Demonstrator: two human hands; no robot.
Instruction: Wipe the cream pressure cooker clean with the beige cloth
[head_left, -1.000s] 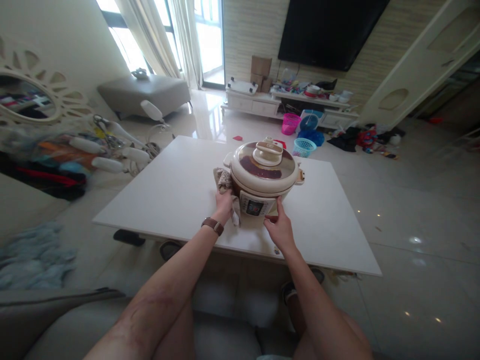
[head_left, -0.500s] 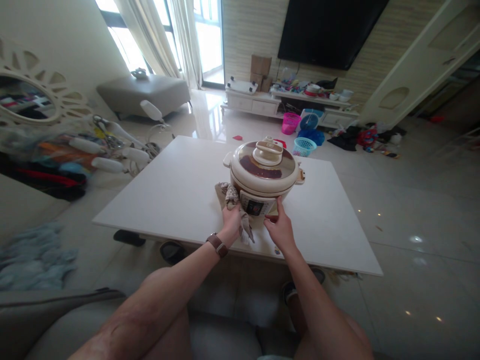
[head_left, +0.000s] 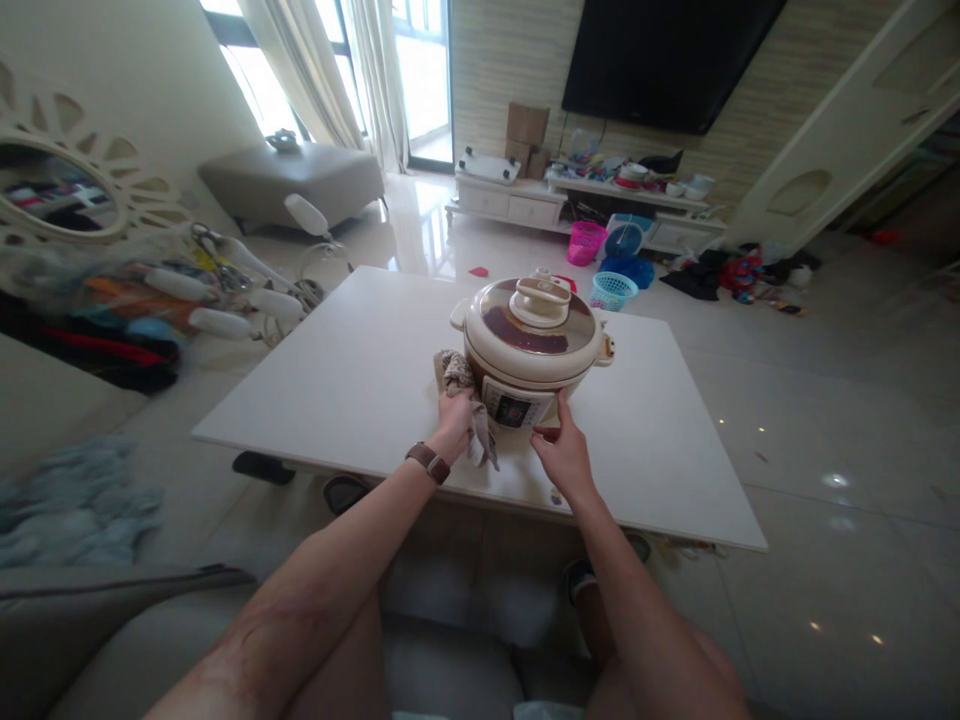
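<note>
A cream electric pressure cooker (head_left: 577,352) stands upright on the white table (head_left: 360,360). Its lid (head_left: 540,302) is on, with a raised handle on top, and a dark control panel (head_left: 513,410) faces me. Bunched in my left hand (head_left: 454,420) is a patterned grey-brown cloth (head_left: 454,370), pressed to the cooker's left front side; its loose end hangs below my fingers. My right hand (head_left: 564,458) grips the panel housing at its lower right, index finger up along the edge and thumb beneath. Its other fingers are partly hidden.
Beyond the table, a pink basket (head_left: 586,243) and a light-blue basket (head_left: 613,290) sit on the floor. A lamp with several white shades (head_left: 274,304) stands close to the table's left side. A small coloured sticker (head_left: 556,496) marks the front edge.
My left hand has slid slightly left and up with the cloth, along the cooker's side. My right hand keeps its place on the cooker. The view has shifted a little.
</note>
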